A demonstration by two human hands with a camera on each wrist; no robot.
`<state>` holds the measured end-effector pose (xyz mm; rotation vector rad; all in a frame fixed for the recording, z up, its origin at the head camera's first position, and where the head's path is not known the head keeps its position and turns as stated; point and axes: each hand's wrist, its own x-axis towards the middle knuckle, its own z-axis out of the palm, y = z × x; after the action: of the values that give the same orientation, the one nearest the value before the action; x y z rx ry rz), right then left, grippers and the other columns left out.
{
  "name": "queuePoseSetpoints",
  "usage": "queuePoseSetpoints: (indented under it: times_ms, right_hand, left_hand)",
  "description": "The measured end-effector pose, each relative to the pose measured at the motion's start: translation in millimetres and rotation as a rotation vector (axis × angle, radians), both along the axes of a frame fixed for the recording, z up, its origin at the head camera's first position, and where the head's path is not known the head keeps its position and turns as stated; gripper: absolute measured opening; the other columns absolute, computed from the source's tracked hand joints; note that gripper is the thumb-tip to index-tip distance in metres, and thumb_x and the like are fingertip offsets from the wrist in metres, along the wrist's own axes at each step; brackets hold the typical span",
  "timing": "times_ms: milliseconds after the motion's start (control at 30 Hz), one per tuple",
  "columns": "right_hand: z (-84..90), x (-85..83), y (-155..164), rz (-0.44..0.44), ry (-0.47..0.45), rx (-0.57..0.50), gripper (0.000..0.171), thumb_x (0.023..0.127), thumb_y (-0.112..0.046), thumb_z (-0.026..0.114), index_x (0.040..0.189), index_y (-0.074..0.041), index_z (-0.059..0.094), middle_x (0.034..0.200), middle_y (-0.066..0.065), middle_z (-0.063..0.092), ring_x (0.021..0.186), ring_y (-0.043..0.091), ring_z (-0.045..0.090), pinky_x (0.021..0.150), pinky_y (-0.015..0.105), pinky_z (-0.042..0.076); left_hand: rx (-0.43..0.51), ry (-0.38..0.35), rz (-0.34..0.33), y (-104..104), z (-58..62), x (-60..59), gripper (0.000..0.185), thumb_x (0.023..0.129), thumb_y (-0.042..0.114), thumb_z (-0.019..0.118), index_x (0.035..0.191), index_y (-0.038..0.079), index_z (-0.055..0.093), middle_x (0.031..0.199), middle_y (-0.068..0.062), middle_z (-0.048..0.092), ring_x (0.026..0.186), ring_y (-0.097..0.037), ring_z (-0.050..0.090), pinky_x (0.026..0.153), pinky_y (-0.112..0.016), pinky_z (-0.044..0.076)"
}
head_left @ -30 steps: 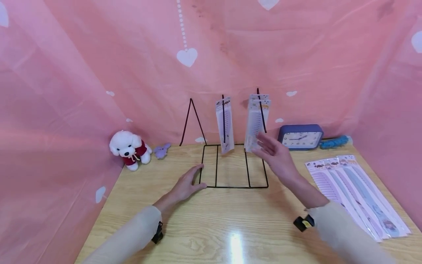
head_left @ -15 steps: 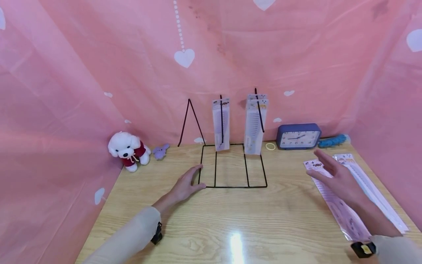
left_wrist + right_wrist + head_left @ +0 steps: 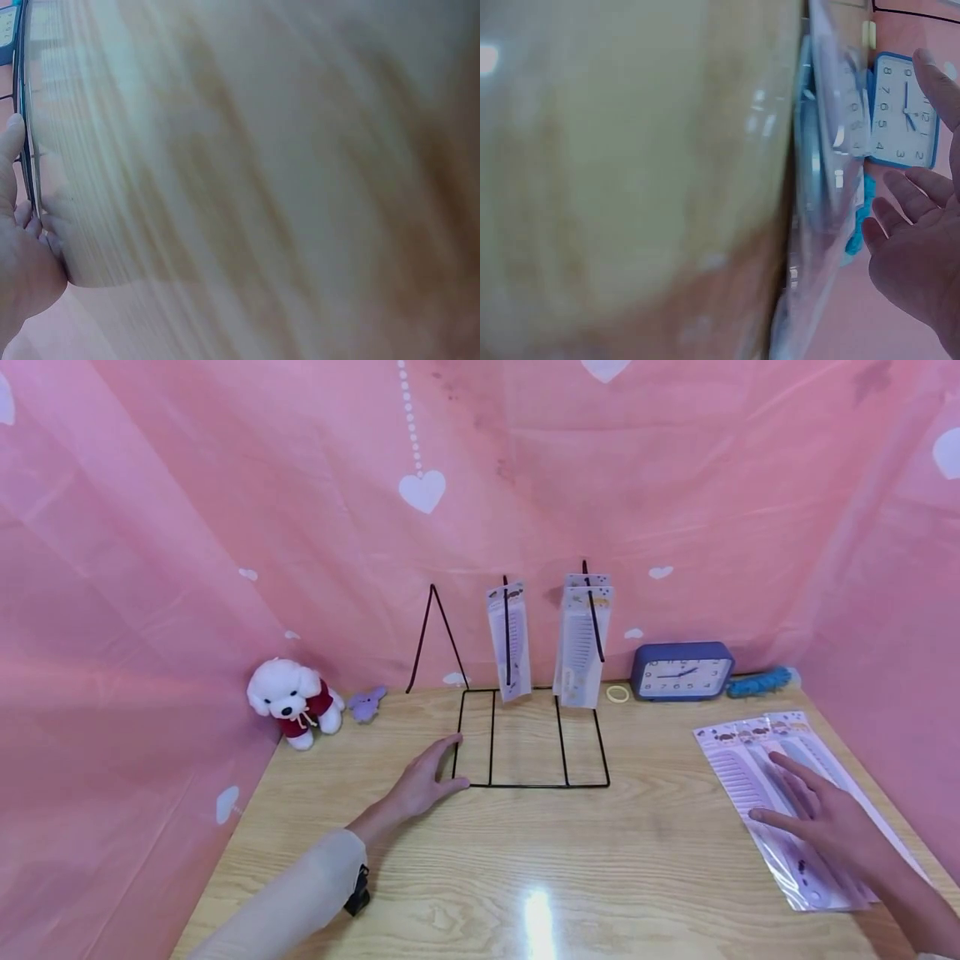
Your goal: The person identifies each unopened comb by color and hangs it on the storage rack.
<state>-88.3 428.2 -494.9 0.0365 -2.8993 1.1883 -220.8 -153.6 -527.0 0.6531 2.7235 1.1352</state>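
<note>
A black wire rack (image 3: pixel 528 739) stands on the wooden table (image 3: pixel 525 868); packaged combs (image 3: pixel 510 639) hang on its middle and right (image 3: pixel 581 639) uprights. My left hand (image 3: pixel 423 781) rests flat on the table, fingers touching the rack's front left corner; the left wrist view shows those fingers (image 3: pixel 19 195) against the wire. My right hand (image 3: pixel 821 818) lies open, fingers spread, on a pile of packaged combs (image 3: pixel 765 777) at the right. The right wrist view has that hand (image 3: pixel 915 255) beside the glossy packs (image 3: pixel 821 172).
A white plush dog (image 3: pixel 292 700) and a small purple toy (image 3: pixel 367 702) sit at the back left. A blue clock (image 3: pixel 681 670), a yellow ring (image 3: pixel 617 693) and a blue fuzzy thing (image 3: pixel 761 681) are at the back right. Pink curtains surround the table.
My right hand moved from the rack's right hanging combs across to the right and came down on the pile of packaged combs. The left hand stayed at the rack's corner.
</note>
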Motion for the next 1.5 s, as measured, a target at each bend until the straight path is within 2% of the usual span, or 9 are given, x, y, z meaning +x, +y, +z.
queuePoseSetpoints:
  times_ms: [133,300,700,900,1000,1133,1233,1333,1500]
  right_hand:
    - [-8.5,1.6,-0.3,0.007,0.021,0.027,0.1,0.096,-0.03,0.083,0.168,0.001,0.02,0.165,0.041,0.019,0.154,0.058,0.001,0.13,0.044,0.003]
    - [-14.4,1.0,-0.6,0.038,0.057,0.033,0.101,0.093,-0.022,0.085,0.165,0.009,0.021,0.163,0.043,0.02,0.16,0.031,-0.005,0.098,-0.007,0.0]
    - [-19.7,-2.3,2.7,0.076,0.113,0.102,0.107,0.084,-0.015,0.091,0.16,0.015,0.023,0.156,0.048,0.027,0.15,0.064,0.011,0.102,-0.002,-0.005]
    - [-21.2,0.2,10.1,0.066,0.146,0.165,0.099,0.088,-0.015,0.088,0.162,0.012,0.026,0.151,0.051,0.033,0.156,0.05,0.014,0.105,0.0,-0.004]
    - [-17.3,1.6,13.0,0.018,0.133,0.224,0.095,0.091,-0.021,0.086,0.162,0.008,0.029,0.146,0.051,0.038,0.138,0.071,0.03,0.128,0.036,0.019]
    - [-12.4,0.7,14.9,-0.046,0.171,0.27,0.088,0.089,-0.021,0.088,0.157,0.008,0.04,0.137,0.048,0.049,0.12,0.074,0.045,0.09,0.075,0.04]
    - [-10.0,0.4,16.9,-0.096,0.188,0.282,0.082,0.088,-0.018,0.088,0.153,0.008,0.046,0.132,0.047,0.054,0.115,0.073,0.048,0.086,0.072,0.042]
    - [-8.0,0.5,20.0,-0.147,0.191,0.281,0.075,0.091,-0.018,0.086,0.151,0.008,0.049,0.129,0.044,0.059,0.11,0.066,0.058,0.086,0.041,0.052]
    - [-4.3,1.5,29.1,-0.205,0.243,0.164,0.066,0.091,-0.012,0.085,0.146,0.01,0.055,0.111,0.009,0.078,0.083,-0.009,0.063,0.065,0.001,0.037]
  left_hand:
    - [-0.006,-0.007,0.006,-0.6,0.9,0.2,0.084,0.098,0.039,0.078,0.167,0.016,0.036,0.17,-0.004,0.037,0.157,-0.026,0.03,0.126,-0.048,0.029]
    - [-0.012,-0.006,0.003,-1.5,1.2,0.0,0.083,0.098,0.039,0.078,0.167,0.016,0.036,0.17,-0.003,0.037,0.157,-0.025,0.03,0.127,-0.047,0.028]
    - [-0.009,0.024,-0.002,-1.9,1.3,-1.9,0.082,0.098,0.037,0.079,0.165,0.014,0.037,0.168,-0.006,0.039,0.157,-0.028,0.032,0.126,-0.049,0.029]
    - [-0.018,0.021,-0.008,-1.4,0.0,-3.7,0.083,0.098,0.038,0.079,0.166,0.015,0.037,0.169,-0.005,0.039,0.157,-0.026,0.032,0.126,-0.047,0.029]
    - [-0.021,0.018,-0.004,-0.3,-0.3,-3.8,0.083,0.098,0.038,0.079,0.166,0.016,0.037,0.169,-0.005,0.039,0.156,-0.026,0.032,0.126,-0.047,0.029]
    - [-0.03,0.012,0.0,-0.2,-0.1,-3.2,0.083,0.098,0.038,0.079,0.166,0.016,0.037,0.169,-0.005,0.038,0.157,-0.026,0.032,0.126,-0.047,0.029]
    - [-0.033,0.009,-0.002,-0.4,0.0,-3.1,0.084,0.098,0.039,0.079,0.166,0.016,0.036,0.17,-0.005,0.037,0.157,-0.026,0.031,0.127,-0.047,0.028]
    - [-0.033,0.005,-0.002,-0.6,0.2,-3.1,0.084,0.098,0.039,0.078,0.167,0.017,0.036,0.17,-0.004,0.037,0.157,-0.025,0.03,0.127,-0.047,0.027]
    - [-0.024,0.001,-0.003,-0.9,0.3,-2.8,0.084,0.098,0.039,0.079,0.167,0.016,0.035,0.17,-0.004,0.036,0.158,-0.025,0.03,0.127,-0.047,0.027]
